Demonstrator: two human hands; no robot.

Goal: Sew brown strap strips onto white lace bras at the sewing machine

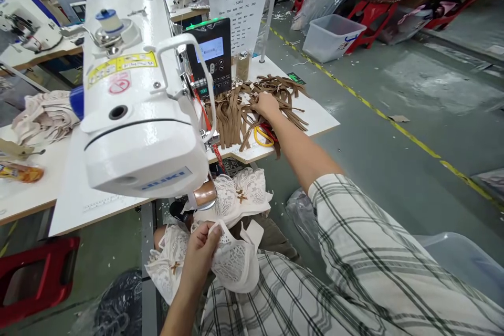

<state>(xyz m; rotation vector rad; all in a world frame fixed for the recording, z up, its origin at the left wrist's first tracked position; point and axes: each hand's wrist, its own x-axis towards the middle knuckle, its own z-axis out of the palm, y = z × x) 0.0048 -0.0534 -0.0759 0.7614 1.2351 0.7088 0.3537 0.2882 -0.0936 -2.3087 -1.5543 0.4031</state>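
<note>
In my lap lies a white lace bra, its edge pinched between the thumb and fingers of my left hand. Another stretch of white lace cups with a small brown bow rests beyond it, close under the sewing machine's arm. My right hand reaches out to a heap of brown fabric straps on the white table, fingers closed at the straps. Which strap it grips, if any, is partly hidden. Yellow-handled scissors lie just below that hand.
A white JUKI sewing machine fills the left, with a control panel behind it. Folded pale fabric lies on the table at far left. A red stool stands lower left; a clear plastic bin sits on the floor.
</note>
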